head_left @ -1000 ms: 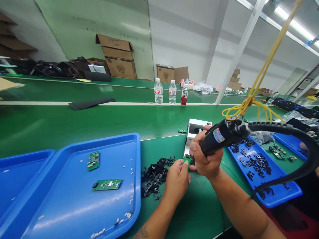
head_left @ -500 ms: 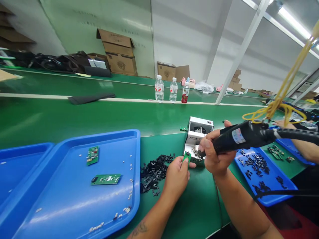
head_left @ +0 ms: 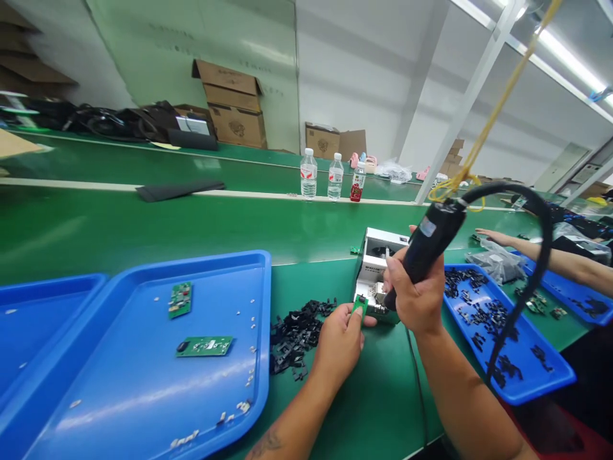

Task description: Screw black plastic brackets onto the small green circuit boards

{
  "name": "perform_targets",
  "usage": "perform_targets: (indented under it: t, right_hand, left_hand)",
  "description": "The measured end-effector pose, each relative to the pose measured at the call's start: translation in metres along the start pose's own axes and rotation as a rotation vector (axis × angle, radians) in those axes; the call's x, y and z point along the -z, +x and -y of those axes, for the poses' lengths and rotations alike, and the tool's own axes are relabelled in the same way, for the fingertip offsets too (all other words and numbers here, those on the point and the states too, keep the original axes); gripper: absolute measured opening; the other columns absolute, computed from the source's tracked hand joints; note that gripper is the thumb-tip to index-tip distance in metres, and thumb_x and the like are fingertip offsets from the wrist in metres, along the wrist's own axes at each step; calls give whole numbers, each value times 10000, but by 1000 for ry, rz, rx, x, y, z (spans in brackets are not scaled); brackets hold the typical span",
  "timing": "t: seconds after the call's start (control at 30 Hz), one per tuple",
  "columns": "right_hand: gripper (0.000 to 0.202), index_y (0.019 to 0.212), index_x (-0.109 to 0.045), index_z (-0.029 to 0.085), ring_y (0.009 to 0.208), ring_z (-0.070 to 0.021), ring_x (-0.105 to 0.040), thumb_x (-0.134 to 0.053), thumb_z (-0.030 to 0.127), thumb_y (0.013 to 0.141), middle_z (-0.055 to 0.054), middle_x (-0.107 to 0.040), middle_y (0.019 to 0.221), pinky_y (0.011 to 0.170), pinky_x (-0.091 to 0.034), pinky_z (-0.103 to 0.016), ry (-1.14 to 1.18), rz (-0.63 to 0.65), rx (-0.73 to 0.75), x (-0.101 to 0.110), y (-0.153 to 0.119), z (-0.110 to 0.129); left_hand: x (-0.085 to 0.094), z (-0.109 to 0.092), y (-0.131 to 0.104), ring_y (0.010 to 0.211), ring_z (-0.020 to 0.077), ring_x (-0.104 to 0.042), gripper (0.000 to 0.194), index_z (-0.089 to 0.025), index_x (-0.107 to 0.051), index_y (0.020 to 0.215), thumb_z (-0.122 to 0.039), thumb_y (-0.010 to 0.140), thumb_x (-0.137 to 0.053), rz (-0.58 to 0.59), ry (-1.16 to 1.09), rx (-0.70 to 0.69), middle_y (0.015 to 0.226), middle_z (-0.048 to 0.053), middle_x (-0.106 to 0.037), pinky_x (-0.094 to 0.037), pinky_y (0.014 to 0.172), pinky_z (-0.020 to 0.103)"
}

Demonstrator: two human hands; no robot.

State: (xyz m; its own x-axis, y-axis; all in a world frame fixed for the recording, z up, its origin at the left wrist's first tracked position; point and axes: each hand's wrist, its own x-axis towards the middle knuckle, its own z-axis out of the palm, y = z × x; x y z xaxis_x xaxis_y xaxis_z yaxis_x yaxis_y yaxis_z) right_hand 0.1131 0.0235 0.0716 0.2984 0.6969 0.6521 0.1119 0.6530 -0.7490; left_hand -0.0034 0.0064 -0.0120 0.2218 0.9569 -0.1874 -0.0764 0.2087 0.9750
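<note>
My left hand [head_left: 340, 338] pinches a small green circuit board [head_left: 360, 304] with a black part at its far end. My right hand [head_left: 424, 297] is wrapped round a black electric screwdriver [head_left: 433, 236], which leans with its cable end up and to the right. Its lower end points down left, close to a white screw feeder [head_left: 378, 265]. The tip is hard to make out against the feeder. The board is just in front of the feeder, left of the screwdriver. Left of my left hand lies a pile of small black plastic parts [head_left: 297, 335].
A blue tray [head_left: 265, 306] on the left carries two circuit boards and small white bits. Another blue tray [head_left: 558, 383] on the right contains black parts. A co-worker's arm [head_left: 565, 262] reaches in there. Bottles [head_left: 308, 176] stand behind. A yellow cord [head_left: 493, 121] suspends the screwdriver.
My right hand has tipped the screwdriver from nearly level to a steeper slant, its cable end swinging up and left. The left hand keeps the board in place. The co-worker's hand now extends farther left.
</note>
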Motion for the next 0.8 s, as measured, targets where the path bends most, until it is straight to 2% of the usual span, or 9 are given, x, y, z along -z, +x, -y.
perform_targets:
  t: [0.13,0.27,0.53,0.8]
  right_hand:
    - [441,1315,-462,295,503,-69,-553,-667,212,933,79,-564,785,480,-521,-218,122,-78,169,-16,-1,11]
    - [479,1367,-446,304,511,-73,-551,-656,230,942,69,-554,783,482,-519,-220,108,-67,214,-30,0,7]
    - [500,1367,-450,294,501,-77,-560,-677,230,927,70,-577,792,499,-533,-231,99,-29,180,-33,1,-10]
    - [485,1355,-477,290,505,-78,-567,-675,184,925,72,-591,786,508,-539,-230,130,-21,177,-33,2,-7]
  left_hand:
    - [1,-1,-1,409,91,-429,355,-160,-576,930,-511,880,-549,-3,-12,5,741,59,-710,-285,396,220]
    - [2,-1,-1,390,109,-391,336,-169,-586,892,-502,887,-552,14,-10,-11,487,-42,-523,-261,397,214]
    - [4,6,3,410,121,-406,337,-158,-625,883,-472,925,-511,13,21,-10,478,-42,-473,-270,409,217]
    - [4,9,3,415,121,-410,359,-160,-633,876,-494,934,-516,12,22,-22,494,-36,-481,-280,420,216]
